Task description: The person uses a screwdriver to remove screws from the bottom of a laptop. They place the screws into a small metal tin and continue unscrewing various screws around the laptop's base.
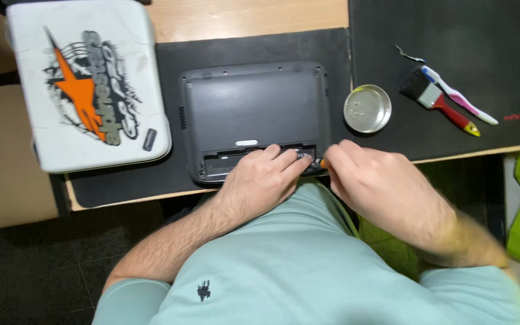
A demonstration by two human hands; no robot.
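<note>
A small dark grey laptop lies upside down on a black mat. Its battery bay along the near edge is open. My left hand rests on that bay, fingers pressing on the near edge. My right hand is closed around a small tool with an orange tip, likely a screwdriver, at the laptop's near right corner. Most of the tool is hidden in the fist.
A white case with an orange and black graphic lies left of the laptop. A round metal dish sits to the right. Further right lie a brush, a toothbrush and a small bent metal piece.
</note>
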